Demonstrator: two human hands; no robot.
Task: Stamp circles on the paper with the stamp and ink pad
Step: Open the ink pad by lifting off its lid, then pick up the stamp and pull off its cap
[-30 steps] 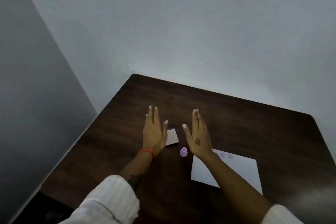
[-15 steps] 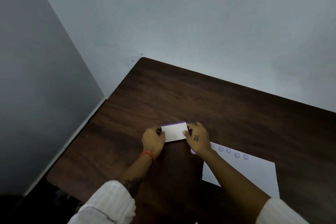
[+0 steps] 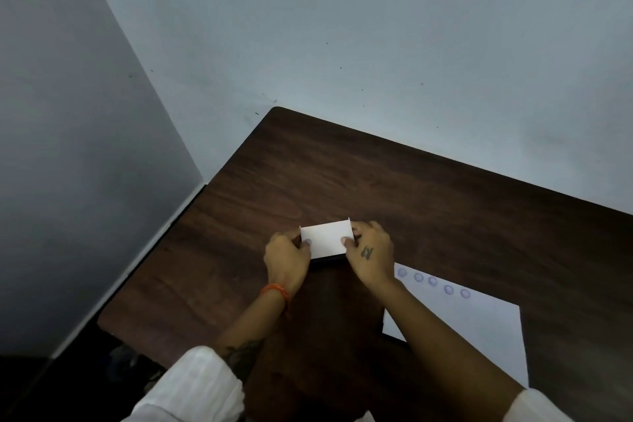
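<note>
You are gripping the white rectangular ink pad case (image 3: 327, 239) by its two short ends, likely opening or closing its lid.

Your left hand (image 3: 286, 259) and right hand (image 3: 368, 255) are both pinching the case, thumbs lying on its white top, fingers (image 3: 356, 228) wrapping the far side. Keep it flat on the dark wooden surface (image 3: 376, 181) and pull evenly. The white paper sheet (image 3: 479, 329), with its row of purple stamped circles (image 3: 432, 281), is lying just beside your right wrist; the stamp is not showing.
</note>
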